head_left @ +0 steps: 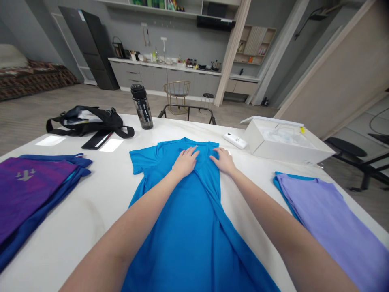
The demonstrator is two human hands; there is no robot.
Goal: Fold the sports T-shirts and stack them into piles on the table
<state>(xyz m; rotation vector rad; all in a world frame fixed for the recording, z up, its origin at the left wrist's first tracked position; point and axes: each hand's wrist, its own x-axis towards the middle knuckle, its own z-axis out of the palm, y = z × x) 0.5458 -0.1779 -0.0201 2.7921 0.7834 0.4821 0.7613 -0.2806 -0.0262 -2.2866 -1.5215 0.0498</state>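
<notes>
A blue T-shirt (185, 227) lies on the white table in front of me, its collar at the far end and its left sleeve spread out. Its right side is folded inward over the front, with a long slanting crease. Flat on the upper chest, just below the collar, rests my left hand (184, 161), fingers stretched out. My right hand (224, 161) touches the folded right edge near the shoulder, with its fingers apart and slightly bent. Neither hand visibly grips the cloth.
Purple and navy clothes (33, 182) lie at the left, a folded lilac shirt (328, 219) at the right. Farther back are a black bag (88, 121), a phone (95, 140), a bottle (142, 107), a white handheld device (235, 140) and a white box (285, 142).
</notes>
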